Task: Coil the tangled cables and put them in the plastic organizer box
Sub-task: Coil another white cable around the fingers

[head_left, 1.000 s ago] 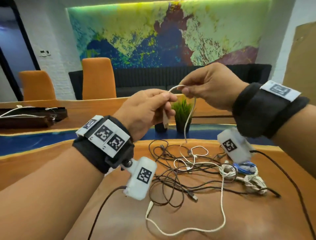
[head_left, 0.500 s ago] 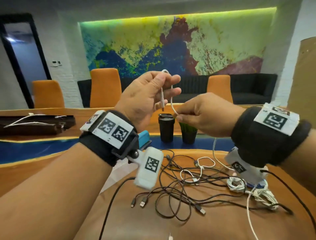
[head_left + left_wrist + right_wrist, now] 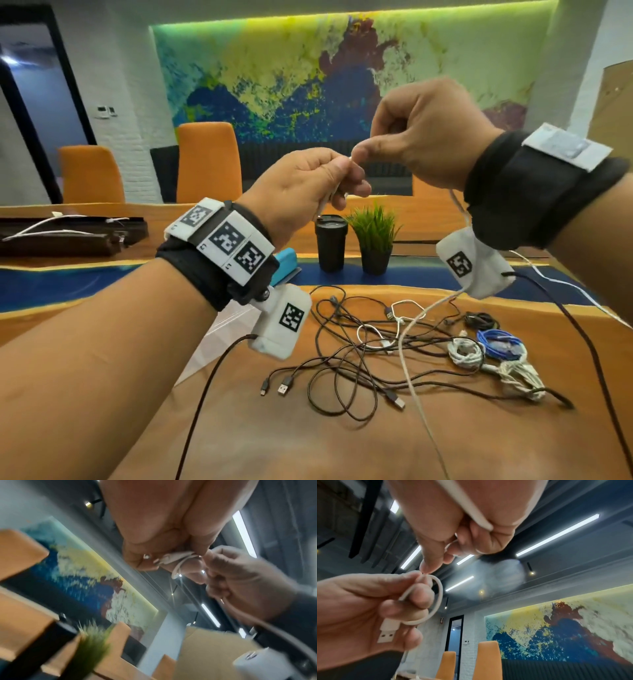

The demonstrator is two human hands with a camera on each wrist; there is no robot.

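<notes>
Both my hands are raised above the table with a white USB cable (image 3: 439, 597) between them. My left hand (image 3: 346, 181) grips the plug end (image 3: 388, 632), and one small loop of the cable curls round its fingers. My right hand (image 3: 363, 154) pinches the cable right at the left fingertips. The rest of the cable (image 3: 407, 342) runs through the right palm and hangs down to the wooden table (image 3: 342, 452). Below lies a tangle of black cables (image 3: 359, 359). A pale translucent box (image 3: 212, 335) with a blue part (image 3: 287, 263) shows behind my left wrist, mostly hidden.
Coiled white bundles (image 3: 466, 353) and a blue coil (image 3: 500, 342) lie at the right of the tangle. A black cup (image 3: 330, 245) and a small potted plant (image 3: 375, 240) stand behind. A dark tray (image 3: 68, 236) with white cables sits far left. Orange chairs (image 3: 209, 161) stand beyond.
My right hand has risen from below the left hand to its fingertips, carrying the cable. My left hand has dropped a little. A loop now lies round the left fingers.
</notes>
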